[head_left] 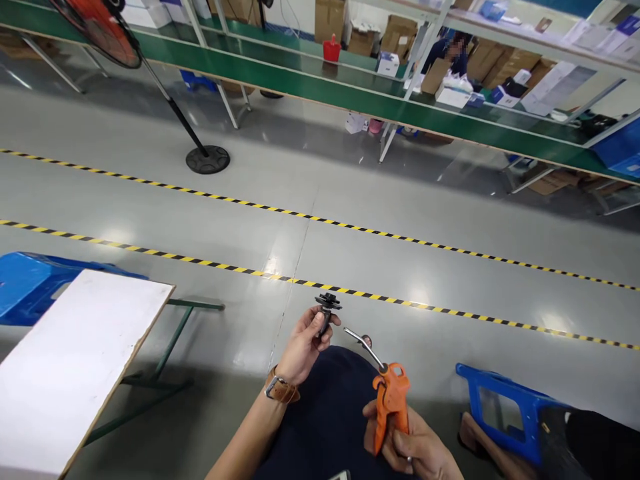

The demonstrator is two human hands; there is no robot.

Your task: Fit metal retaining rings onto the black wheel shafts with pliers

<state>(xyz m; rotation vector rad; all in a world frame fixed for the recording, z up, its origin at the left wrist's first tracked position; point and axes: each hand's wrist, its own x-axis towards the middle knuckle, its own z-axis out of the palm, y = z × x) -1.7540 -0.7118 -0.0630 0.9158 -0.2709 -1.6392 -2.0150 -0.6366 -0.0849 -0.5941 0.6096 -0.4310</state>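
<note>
My left hand [313,333] grips a small black part [327,307] by its stem, with a wider disc-like top pointing up; its exact kind I cannot make out. A brown watch strap circles that wrist. In my right hand [400,440] is an orange air blow gun [394,393], my fingers wrapped round its handle and lever. Its bent metal nozzle [367,345] points up and left toward the black part, with a gap between them. Both hands are above my dark-clothed lap.
A white-topped table [85,373] stands at left beside a blue stool [30,287]. At right, another person sits near a blue stool [505,400]. Yellow-black tape lines [350,290] cross the floor. Beyond stand a fan [207,159] and a long green bench [280,83], with a co-worker behind it.
</note>
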